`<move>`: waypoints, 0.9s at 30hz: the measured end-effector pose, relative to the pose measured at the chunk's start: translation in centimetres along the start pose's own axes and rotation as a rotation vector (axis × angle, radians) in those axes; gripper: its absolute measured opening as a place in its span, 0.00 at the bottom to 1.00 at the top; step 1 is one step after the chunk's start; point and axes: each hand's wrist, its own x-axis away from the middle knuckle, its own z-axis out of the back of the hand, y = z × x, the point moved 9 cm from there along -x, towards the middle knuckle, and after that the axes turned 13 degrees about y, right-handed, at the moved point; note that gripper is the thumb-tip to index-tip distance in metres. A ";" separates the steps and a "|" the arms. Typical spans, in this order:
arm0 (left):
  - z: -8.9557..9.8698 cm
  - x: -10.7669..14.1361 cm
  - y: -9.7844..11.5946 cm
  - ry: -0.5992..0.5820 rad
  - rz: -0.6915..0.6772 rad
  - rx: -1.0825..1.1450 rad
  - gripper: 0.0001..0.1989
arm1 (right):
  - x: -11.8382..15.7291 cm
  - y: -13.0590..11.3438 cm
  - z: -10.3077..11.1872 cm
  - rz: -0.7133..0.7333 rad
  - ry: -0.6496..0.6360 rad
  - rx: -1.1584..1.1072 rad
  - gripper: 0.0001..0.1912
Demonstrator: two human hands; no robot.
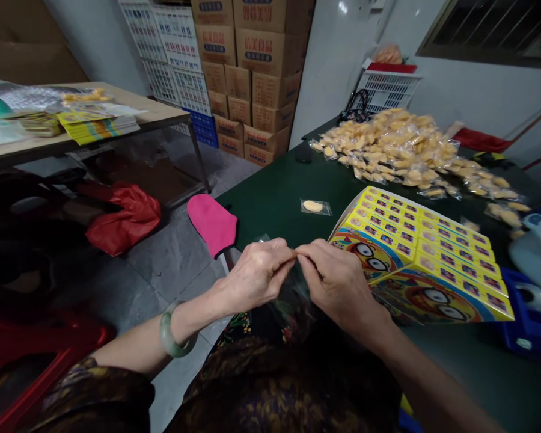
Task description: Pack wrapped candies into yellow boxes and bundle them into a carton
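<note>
My left hand (264, 270) and my right hand (338, 279) meet in front of my body, fingertips pinched together and touching. Between and below them hangs what looks like a clear plastic bag (291, 297), dark and hard to make out; its pinched edge is hidden by my fingers. A green bangle (174, 334) circles my left wrist. Just beyond my hands, a single wrapped yellow piece (313, 206) lies on the dark green table (270, 207). Close to my right hand stands a yellow printed display box (419, 252) with cartoon faces in glasses.
A large heap of wrapped yellow pieces (397, 144) covers the table's far side. A pink padded thing (213, 224) juts out at the left edge. Blue containers (529, 313) sit at right. Stacked cartons (265, 54) and another table (162, 114) stand behind.
</note>
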 end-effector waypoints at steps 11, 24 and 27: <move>0.3 0.0 0.4 0.021 0.083 0.221 0.09 | 0.3 2.2 0.9 -0.197 0.186 -0.072 0.09; 0.1 -0.1 0.0 0.095 0.090 0.160 0.11 | 1.2 0.0 1.2 -0.141 0.210 -0.070 0.07; -0.2 0.2 0.6 0.060 -0.018 0.080 0.11 | 1.2 0.3 0.9 -0.127 0.133 -0.085 0.09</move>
